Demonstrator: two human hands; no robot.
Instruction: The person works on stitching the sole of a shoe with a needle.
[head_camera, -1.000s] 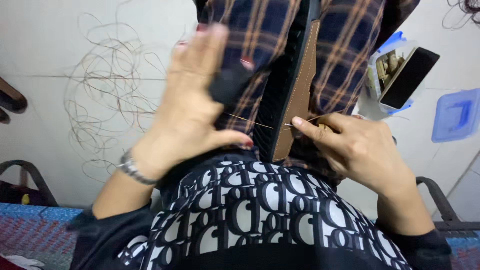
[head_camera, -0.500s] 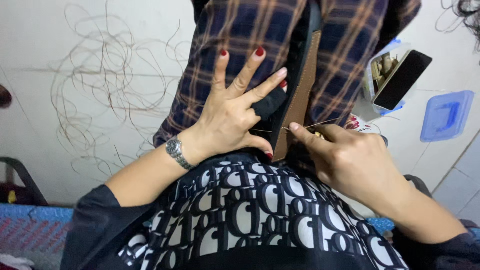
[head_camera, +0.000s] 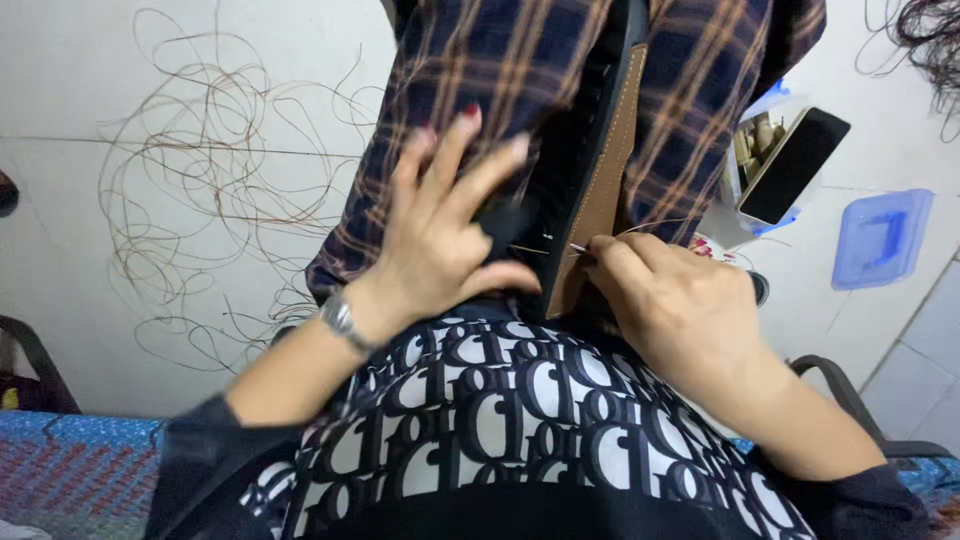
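From the head view, your left hand (head_camera: 440, 240) spread its fingers wide against the black and brown leather piece (head_camera: 600, 170), steadying it, while your right hand (head_camera: 680, 310) pinched what seemed a needle (head_camera: 578, 249) just left of its fingers, thread (head_camera: 650, 226) trailing.

I've got open floor left past the loose thread tangle (head_camera: 200, 190); phone (head_camera: 795, 165) and blue lid (head_camera: 880, 240) crowd the right.
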